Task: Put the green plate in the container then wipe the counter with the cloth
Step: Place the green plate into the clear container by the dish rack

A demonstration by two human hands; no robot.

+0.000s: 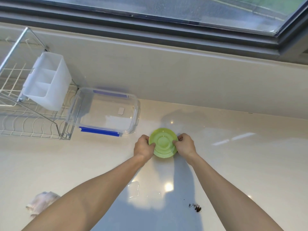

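Both hands grip the green plate (163, 143) at opposite rims: the left hand (143, 147) has its fingers curled over the left edge, the right hand (185, 145) pinches the right edge. The plate is over the white bench (241, 164), near the back wall; whether it touches the surface cannot be told. The clear container (105, 110) with 2 blue clips stands open just to its left, hard against the wire dish rack (25, 114). Bare bench spreads to the right. The cloth (41, 203) lies near the front, partly hidden by the left forearm. Dark crumbs (196, 207) sit beside the right forearm.
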